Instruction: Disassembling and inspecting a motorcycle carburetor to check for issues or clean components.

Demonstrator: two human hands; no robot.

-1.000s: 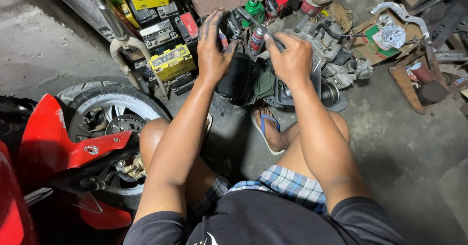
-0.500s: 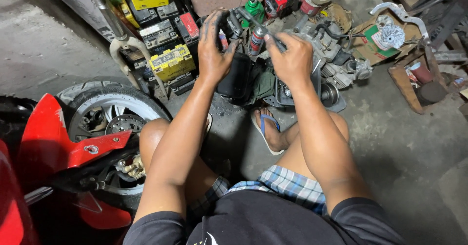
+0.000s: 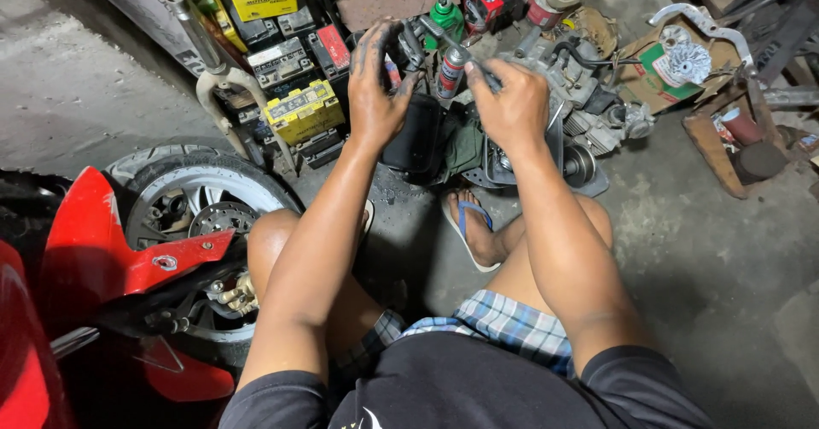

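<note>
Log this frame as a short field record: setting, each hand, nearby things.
setting: concrete workshop floor, person seated
left hand: greasy, fingers curled on a small metal part, unclear which
right hand: gripping the same part's other end
below hands: engine block, black container
left side: batteries, wheel, red fairing
foot: blue sandal

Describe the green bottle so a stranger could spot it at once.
Start at the grey engine on the floor beyond the person's hands. Just left of it, above the left hand, stands a small green bottle. It is the only green container; the spray can beside it is silver and red.
</note>
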